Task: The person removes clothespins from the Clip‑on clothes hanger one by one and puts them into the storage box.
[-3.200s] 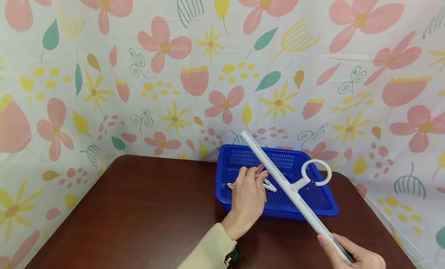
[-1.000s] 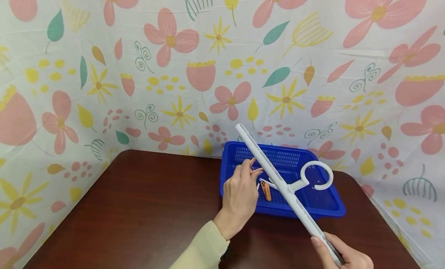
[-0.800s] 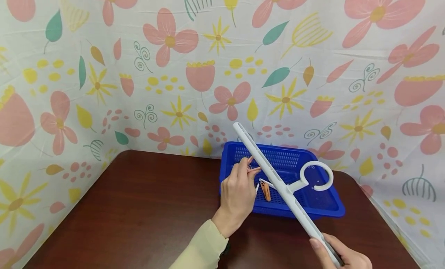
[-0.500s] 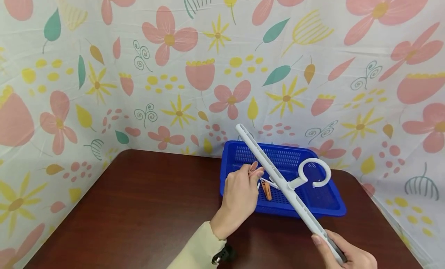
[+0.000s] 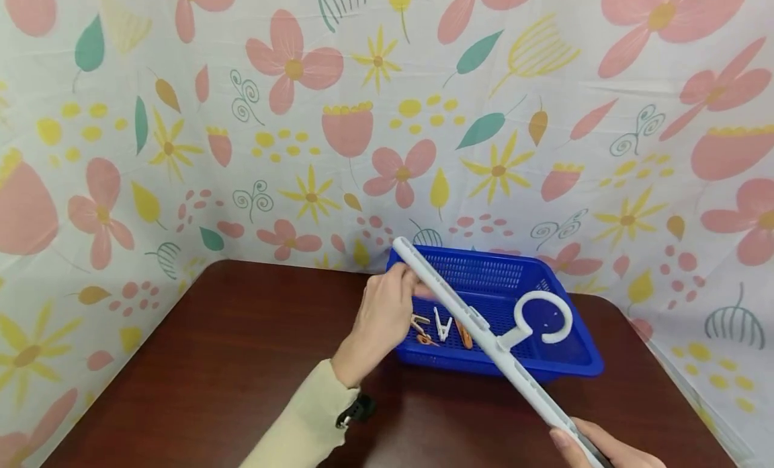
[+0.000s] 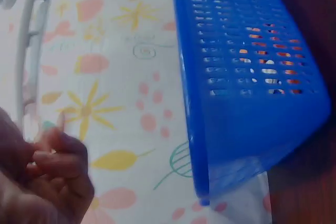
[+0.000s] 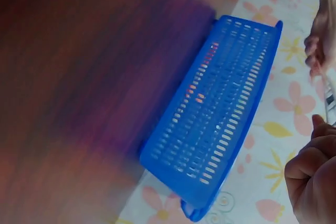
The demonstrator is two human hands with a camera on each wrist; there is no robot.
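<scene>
A white plastic hanger point(image 5: 459, 310) with a round hook point(image 5: 565, 320) slants over the basket. My right hand point(image 5: 607, 448) grips its near end, partly out of the head view. Beside the hanger's far end is my left hand point(image 5: 383, 310), its fingers pinching a pink clothespin point(image 5: 424, 291), blurred and partly hidden behind the hanger. In the left wrist view the left hand point(image 6: 55, 177) has curled fingers. Inside the blue basket point(image 5: 562, 369) lie a white clothespin point(image 5: 443, 325), an orange clothespin point(image 5: 464, 335) and other small clips point(image 5: 426, 340).
The basket stands at the back of a dark brown table point(image 5: 260, 360). A flower-printed cloth point(image 5: 338, 132) hangs behind and along both sides. A dark band point(image 5: 357, 409) is on the left wrist at the sleeve point(image 5: 308, 414).
My left hand has moved left with the pink clothespin, up to the hanger's far end. That end has dipped and shifted left. More clips in the basket now show.
</scene>
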